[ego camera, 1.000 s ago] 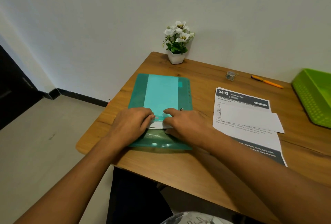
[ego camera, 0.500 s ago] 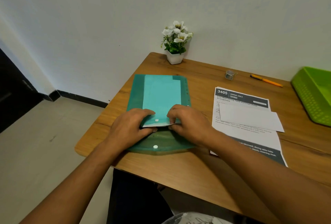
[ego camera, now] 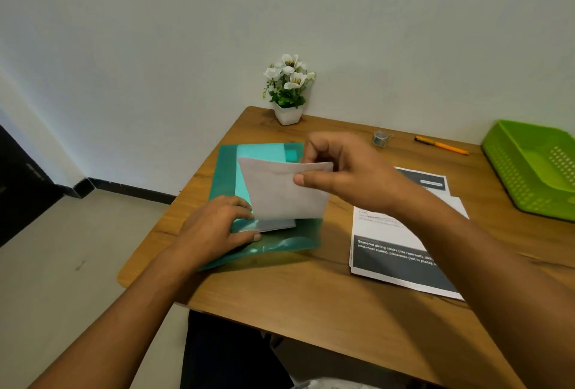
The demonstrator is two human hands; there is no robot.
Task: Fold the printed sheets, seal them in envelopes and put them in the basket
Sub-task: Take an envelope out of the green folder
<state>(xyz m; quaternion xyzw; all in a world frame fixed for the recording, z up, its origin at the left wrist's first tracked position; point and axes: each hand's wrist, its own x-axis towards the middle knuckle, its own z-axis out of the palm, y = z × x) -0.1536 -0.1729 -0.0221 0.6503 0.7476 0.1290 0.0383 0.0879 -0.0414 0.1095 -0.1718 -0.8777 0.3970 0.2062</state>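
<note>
Head view: the right hand [ego camera: 351, 177] pinches a white paper envelope [ego camera: 280, 195] by its top edge, holding it raised over a translucent green plastic folder [ego camera: 230, 155]. The left hand [ego camera: 214, 230] presses the folder's near end, fingers nearly straight. Right of the folder lie printed white sheets [ego camera: 401, 264]; farther right sits a lime-green plastic basket [ego camera: 535, 167]. The step appears to be fetching an envelope; next, a sheet needs folding to fit.

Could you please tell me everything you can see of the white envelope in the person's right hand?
The white envelope is plain, rectangular paper, slightly bowed, with a faint flap line near its top. It is raised and tilted over the green plastic folder. The right hand pinches it near its upper right corner; its lower edge meets more white paper at the folder's mouth.
</note>
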